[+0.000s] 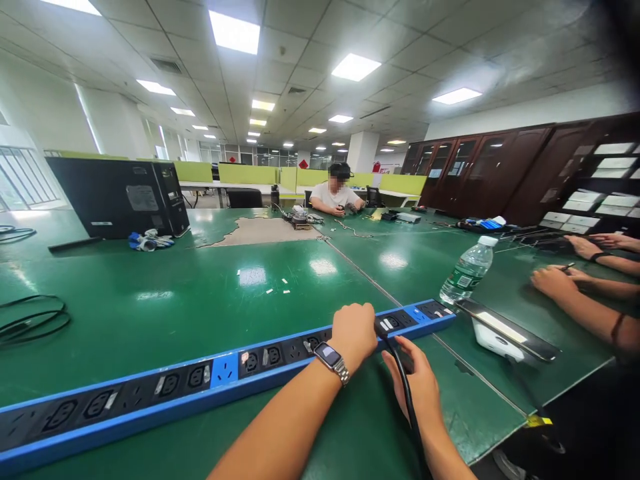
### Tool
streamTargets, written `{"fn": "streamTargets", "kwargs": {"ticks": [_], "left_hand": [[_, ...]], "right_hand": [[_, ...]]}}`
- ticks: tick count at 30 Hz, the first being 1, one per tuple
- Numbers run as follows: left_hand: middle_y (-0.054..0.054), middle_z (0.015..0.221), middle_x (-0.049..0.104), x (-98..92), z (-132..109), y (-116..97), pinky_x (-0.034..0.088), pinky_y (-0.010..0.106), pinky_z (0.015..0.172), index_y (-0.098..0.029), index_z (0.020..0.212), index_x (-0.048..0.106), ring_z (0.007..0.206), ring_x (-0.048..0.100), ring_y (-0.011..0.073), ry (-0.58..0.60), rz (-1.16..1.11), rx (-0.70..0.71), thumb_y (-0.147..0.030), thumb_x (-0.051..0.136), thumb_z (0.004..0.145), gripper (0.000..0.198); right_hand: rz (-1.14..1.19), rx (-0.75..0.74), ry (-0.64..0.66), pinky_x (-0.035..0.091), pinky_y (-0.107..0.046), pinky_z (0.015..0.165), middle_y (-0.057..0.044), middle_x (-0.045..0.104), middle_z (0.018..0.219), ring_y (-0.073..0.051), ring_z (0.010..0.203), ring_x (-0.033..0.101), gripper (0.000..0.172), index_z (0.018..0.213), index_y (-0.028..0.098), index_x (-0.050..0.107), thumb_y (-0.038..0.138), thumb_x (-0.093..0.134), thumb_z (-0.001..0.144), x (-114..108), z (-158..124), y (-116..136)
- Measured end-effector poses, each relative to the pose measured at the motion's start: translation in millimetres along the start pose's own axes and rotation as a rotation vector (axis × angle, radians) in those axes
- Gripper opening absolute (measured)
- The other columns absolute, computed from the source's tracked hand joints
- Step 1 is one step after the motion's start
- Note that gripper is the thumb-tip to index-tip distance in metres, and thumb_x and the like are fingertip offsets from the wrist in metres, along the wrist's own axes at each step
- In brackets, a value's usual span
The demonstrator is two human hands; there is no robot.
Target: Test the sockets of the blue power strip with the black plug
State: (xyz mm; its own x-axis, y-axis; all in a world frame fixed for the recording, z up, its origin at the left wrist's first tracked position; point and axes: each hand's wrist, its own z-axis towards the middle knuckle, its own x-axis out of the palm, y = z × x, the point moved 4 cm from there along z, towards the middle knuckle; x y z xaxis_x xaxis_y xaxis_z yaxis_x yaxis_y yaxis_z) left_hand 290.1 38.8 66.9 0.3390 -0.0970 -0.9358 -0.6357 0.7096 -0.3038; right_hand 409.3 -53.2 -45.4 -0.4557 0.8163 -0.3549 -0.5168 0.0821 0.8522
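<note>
A long blue power strip [225, 372] with rows of black sockets lies slantwise across the green table. Over its right part is my left hand [353, 337], with a watch on the wrist. That hand is closed around the plug end of a black power cord [409, 393], at the sockets; its fingertips are hidden. From there the cord runs down toward me, passing in front of my right hand [417, 383]. My right hand is beside the strip's near edge, fingers curved and apart, with no object visibly gripped.
A water bottle [467, 270] and a phone [507, 327] on a white object stand beyond the strip's right end. A black computer case [120, 197] and gloves [150, 241] are at left. One person sits opposite; other people's hands [555, 283] are at right.
</note>
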Motion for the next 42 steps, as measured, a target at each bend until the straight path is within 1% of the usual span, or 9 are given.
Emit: {"fn": "streamTargets", "kwargs": {"ticks": [8, 12, 15, 21, 25, 27, 32, 35, 42], "left_hand": [[0.011, 0.101, 0.071, 13.7, -7, 11, 0.055, 0.038, 0.078, -0.017, 0.105, 0.060, 0.095, 0.067, 0.0278, -0.021, 0.014, -0.005, -0.030, 0.059, 0.087, 0.023], [0.009, 0.107, 0.070, 15.4, -14, 7, 0.054, 0.038, 0.084, -0.018, 0.109, 0.060, 0.103, 0.064, 0.0272, -0.016, 0.015, 0.028, -0.030, 0.061, 0.088, 0.024], [0.010, 0.115, 0.068, 8.8, -33, 24, 0.053, 0.038, 0.089, -0.017, 0.128, 0.051, 0.106, 0.063, 0.0272, -0.007, 0.009, 0.064, -0.040, 0.075, 0.078, 0.060], [0.014, 0.130, 0.062, -45.1, -156, 159, 0.043, 0.044, 0.102, -0.017, 0.137, 0.047, 0.118, 0.057, 0.0302, -0.025, 0.098, -0.014, -0.049, 0.083, 0.066, 0.086], [0.016, 0.128, 0.063, -93.0, -263, 263, 0.035, 0.054, 0.106, -0.018, 0.130, 0.056, 0.120, 0.055, 0.0362, -0.106, 0.232, -0.297, -0.065, 0.081, 0.053, 0.094], [0.016, 0.126, 0.064, -105.3, -295, 288, 0.038, 0.052, 0.104, -0.017, 0.127, 0.059, 0.118, 0.057, 0.0358, -0.146, 0.257, -0.386, -0.064, 0.081, 0.054, 0.090], [0.014, 0.123, 0.066, -105.3, -310, 288, 0.040, 0.047, 0.103, -0.015, 0.124, 0.061, 0.114, 0.058, 0.0329, -0.193, 0.251, -0.408, -0.058, 0.084, 0.056, 0.084], [0.013, 0.122, 0.066, -102.6, -308, 284, 0.040, 0.046, 0.103, -0.018, 0.123, 0.061, 0.113, 0.059, 0.0320, -0.229, 0.242, -0.394, -0.057, 0.083, 0.057, 0.080], [0.014, 0.123, 0.065, -105.0, -308, 283, 0.039, 0.048, 0.103, -0.016, 0.126, 0.059, 0.113, 0.058, 0.0318, -0.277, 0.186, -0.363, -0.043, 0.077, 0.066, 0.068]], "right_hand": [[-0.089, -0.081, -0.038, 0.049, -0.046, 0.088, -0.015, 0.062, 0.118, -0.032, 0.105, 0.060, 0.064, 0.115, 0.017, 0.060, 0.065, 0.057, 0.072, -1, 0, 6], [-0.193, -0.321, -0.024, 0.045, -0.050, 0.095, -0.014, 0.062, 0.120, -0.032, 0.111, 0.057, 0.061, 0.121, 0.020, 0.058, 0.063, 0.054, 0.078, 1, 7, 22], [-0.272, -0.559, 0.110, 0.047, -0.046, 0.093, -0.012, 0.063, 0.121, -0.029, 0.107, 0.060, 0.060, 0.129, 0.021, 0.053, 0.059, 0.053, 0.083, 10, 22, 32], [-0.303, -0.739, 0.441, 0.052, -0.041, 0.076, -0.007, 0.072, 0.091, -0.025, 0.082, 0.066, 0.046, 0.100, 0.026, 0.068, 0.065, 0.057, 0.078, 23, 63, 37], [-0.195, -0.529, 0.020, 0.048, -0.045, 0.074, -0.016, 0.070, 0.098, -0.028, 0.085, 0.065, 0.049, 0.101, 0.028, 0.068, 0.069, 0.050, 0.080, -1, 70, 79], [-0.129, -0.430, -0.150, 0.047, -0.045, 0.071, -0.018, 0.069, 0.100, -0.029, 0.084, 0.064, 0.051, 0.107, 0.025, 0.067, 0.066, 0.049, 0.082, 4, 44, 120], [0.024, -0.650, 0.527, 0.052, -0.036, 0.074, -0.007, 0.072, 0.094, -0.022, 0.083, 0.067, 0.035, 0.100, 0.024, 0.066, 0.053, 0.052, 0.086, 125, -110, 236], [-0.025, -0.717, 0.678, 0.050, -0.033, 0.077, -0.006, 0.072, 0.095, -0.021, 0.087, 0.065, 0.027, 0.100, 0.022, 0.065, 0.043, 0.051, 0.090, 187, -188, 268], [-0.332, -0.786, 0.718, 0.044, -0.034, 0.072, -0.006, 0.068, 0.089, -0.024, 0.085, 0.061, 0.016, 0.093, 0.022, 0.063, 0.033, 0.054, 0.089, 220, -218, 282]]}}
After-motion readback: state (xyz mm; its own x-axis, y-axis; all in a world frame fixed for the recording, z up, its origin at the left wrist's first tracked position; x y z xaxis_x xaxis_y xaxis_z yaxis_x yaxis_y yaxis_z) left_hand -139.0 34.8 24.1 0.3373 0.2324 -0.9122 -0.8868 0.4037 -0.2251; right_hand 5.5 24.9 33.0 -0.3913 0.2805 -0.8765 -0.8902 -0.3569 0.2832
